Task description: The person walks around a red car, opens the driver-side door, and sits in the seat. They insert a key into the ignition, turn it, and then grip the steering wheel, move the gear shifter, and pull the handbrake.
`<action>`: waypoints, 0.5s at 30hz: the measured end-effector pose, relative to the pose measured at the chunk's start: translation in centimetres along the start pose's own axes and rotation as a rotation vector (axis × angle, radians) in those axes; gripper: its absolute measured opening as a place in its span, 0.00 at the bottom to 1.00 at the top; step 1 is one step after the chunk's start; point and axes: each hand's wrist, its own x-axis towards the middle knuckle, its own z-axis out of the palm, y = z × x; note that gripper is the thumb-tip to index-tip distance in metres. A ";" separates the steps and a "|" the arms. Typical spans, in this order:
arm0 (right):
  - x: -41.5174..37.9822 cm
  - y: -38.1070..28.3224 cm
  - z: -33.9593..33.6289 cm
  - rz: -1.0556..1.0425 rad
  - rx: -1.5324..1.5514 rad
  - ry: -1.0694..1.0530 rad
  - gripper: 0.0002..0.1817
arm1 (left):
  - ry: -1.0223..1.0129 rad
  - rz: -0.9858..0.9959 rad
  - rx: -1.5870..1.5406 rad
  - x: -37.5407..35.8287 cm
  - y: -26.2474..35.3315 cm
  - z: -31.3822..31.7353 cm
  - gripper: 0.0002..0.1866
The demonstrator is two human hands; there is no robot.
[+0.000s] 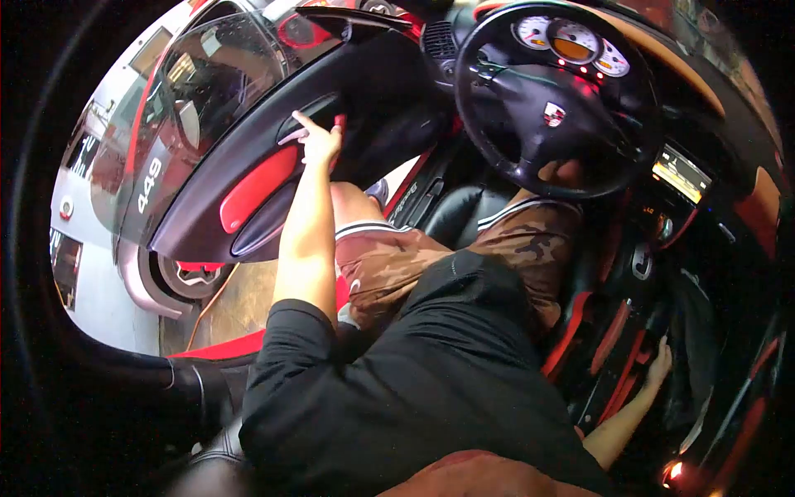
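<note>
My left hand point(321, 142) is at the upper part of the car door point(207, 178), which stands open. Its fingers are stretched out and apart, right at the silver inner door handle point(287, 139). A small red piece point(339, 122) shows at the hand's right edge. Low on the right, my right hand point(660, 364) reaches down past the centre console point(623, 331), beside a dark cloth-like thing point(694, 331). Its fingers look extended, with nothing visible in them.
Ahead of my lap is the steering wheel point(553, 114), with lit gauges point(575, 41) behind it. A lit screen point(681, 176) sits to its right. Outside the door opening are a silver car's wheel point(186, 277) and a wooden-looking floor point(240, 306).
</note>
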 end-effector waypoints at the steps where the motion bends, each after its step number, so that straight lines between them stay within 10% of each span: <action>1: -0.1 -0.4 0.0 0.015 -0.022 0.009 0.38 | 0.013 -0.006 -0.019 -0.4 0.4 -0.2 0.65; 13: -1.0 -0.7 0.2 -0.025 0.001 0.017 0.27 | 0.171 0.116 -0.086 -4.3 -1.3 2.8 0.61; 15: -1.1 -1.1 -0.1 0.024 -0.043 0.012 0.27 | -0.084 -0.040 -0.054 -4.0 -2.7 1.7 0.46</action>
